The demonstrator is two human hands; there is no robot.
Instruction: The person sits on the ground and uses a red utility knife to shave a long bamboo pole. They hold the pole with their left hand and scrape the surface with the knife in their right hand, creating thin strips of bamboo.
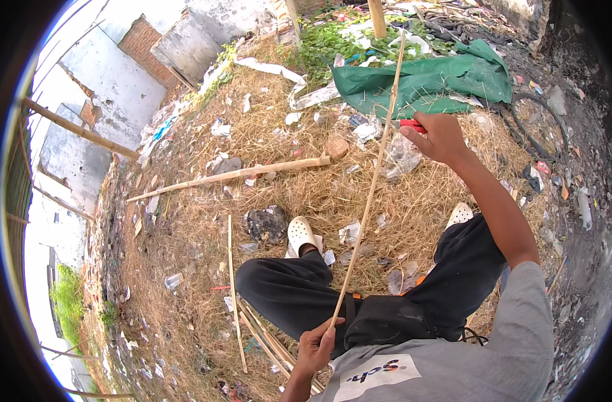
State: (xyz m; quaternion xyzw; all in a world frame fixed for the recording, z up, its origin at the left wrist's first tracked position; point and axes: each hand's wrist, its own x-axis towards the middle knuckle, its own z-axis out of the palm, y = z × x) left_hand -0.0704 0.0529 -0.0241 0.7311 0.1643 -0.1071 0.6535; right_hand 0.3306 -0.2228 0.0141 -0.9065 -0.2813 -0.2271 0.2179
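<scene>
Your left hand (317, 348) pinches the thin bamboo strip (371, 187) near your lap; your right hand (440, 137) closes on a red-handled knife (412, 124) against it. Keep the strip taut, stroke away from your legs

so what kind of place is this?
Looks like an outdoor vacant lot or rough yard, used for bamboo work. Dry straw and litter cover the ground, a green tarp lies crumpled, weathered walls border it. The left hand and right hand hold a thin bamboo strip.
</scene>
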